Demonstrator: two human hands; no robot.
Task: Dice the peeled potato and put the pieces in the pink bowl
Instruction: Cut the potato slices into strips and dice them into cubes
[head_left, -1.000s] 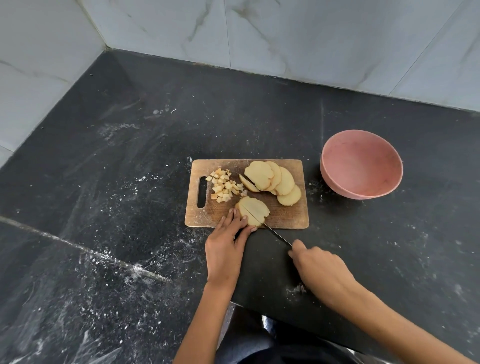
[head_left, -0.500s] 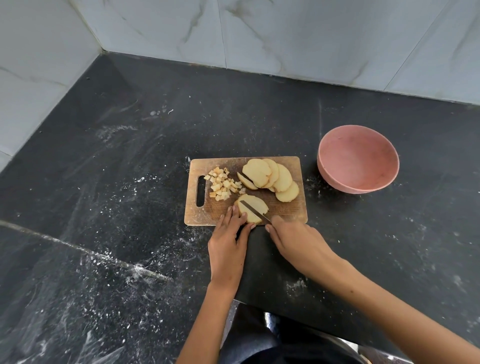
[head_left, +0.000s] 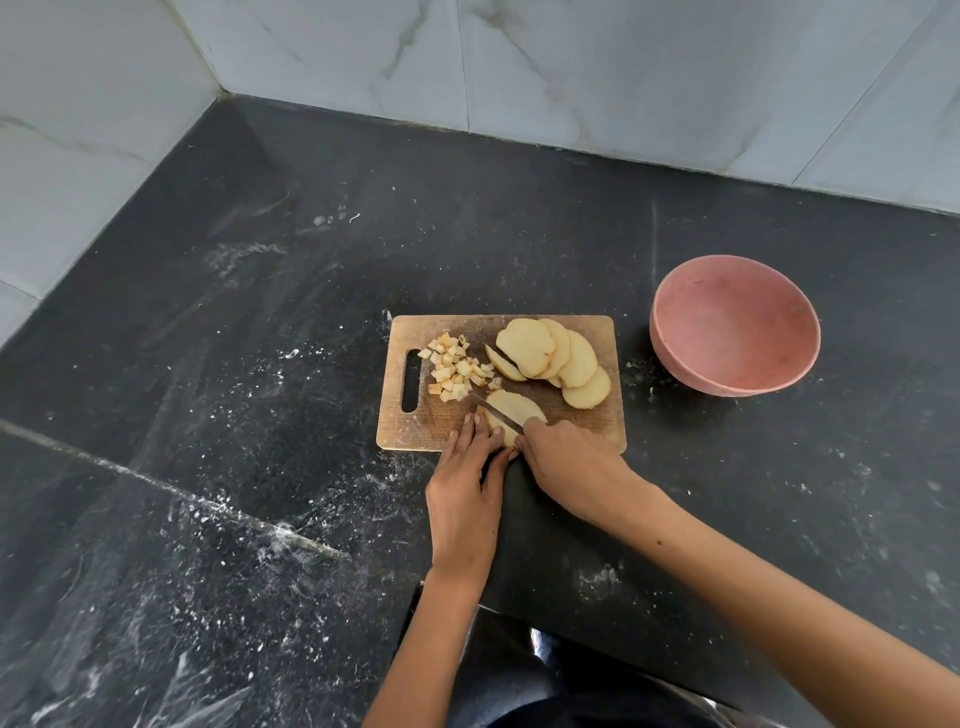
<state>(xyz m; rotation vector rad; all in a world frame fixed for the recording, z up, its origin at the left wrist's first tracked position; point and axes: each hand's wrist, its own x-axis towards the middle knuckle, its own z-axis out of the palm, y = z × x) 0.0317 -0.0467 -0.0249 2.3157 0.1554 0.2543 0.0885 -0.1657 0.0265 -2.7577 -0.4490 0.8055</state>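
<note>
The right hand (head_left: 566, 462) is curled round the handle of a small kitchen knife (head_left: 496, 411); the handle itself is hidden inside the fist. The thin blade runs away to the far left, lying across a potato slice (head_left: 514, 410) at the near edge of the wooden cutting board (head_left: 410, 436). Just to the left, the left hand (head_left: 465, 493) lies flat with its fingers straight, the fingertips (head_left: 480, 423) pressing on the near left part of that same slice to steady it. It grips nothing.

To do this cut well, it seems wise to keep the steadying fingertips back from the blade, which sits very close to them, and to cut the slice into even strips before crossing them into cubes. The slice is thin and wet-looking, so it may slide if the pressure eases.

On the far left of the board, beside its handle slot, sits a small heap of diced potato pieces (head_left: 453, 370). On the far right of the board, a fan of overlapping uncut potato slices (head_left: 553, 356) waits. The pink bowl (head_left: 675, 358) stands on the dark stone countertop (head_left: 260, 364) just right of the board, not touching it, and looks empty. Pale marbled tiles rise behind the counter. Most of the dicing appears not yet done.
</note>
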